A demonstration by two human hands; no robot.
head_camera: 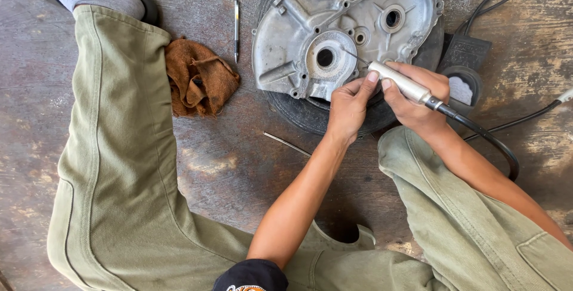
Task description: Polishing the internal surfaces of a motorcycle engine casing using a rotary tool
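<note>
Head view: right hand (pixel 418 97) clasps a slim silver rotary handpiece (pixel 399 81) with black cable, its fine bit touching a grey cast-metal engine cover (pixel 298 34). Left hand (pixel 349 105) pinches the handpiece's front end. The cover lies on a black tyre (pixel 304 112); brown rag (pixel 199 78) nearby.

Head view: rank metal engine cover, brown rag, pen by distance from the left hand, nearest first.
From the left hand:
1. Metal engine cover, touching, just above the fingers, on the tyre.
2. Brown rag, on the floor to the picture's left.
3. Pen, up and left, beside the cover; close to the rag's distance, hard to separate.
</note>
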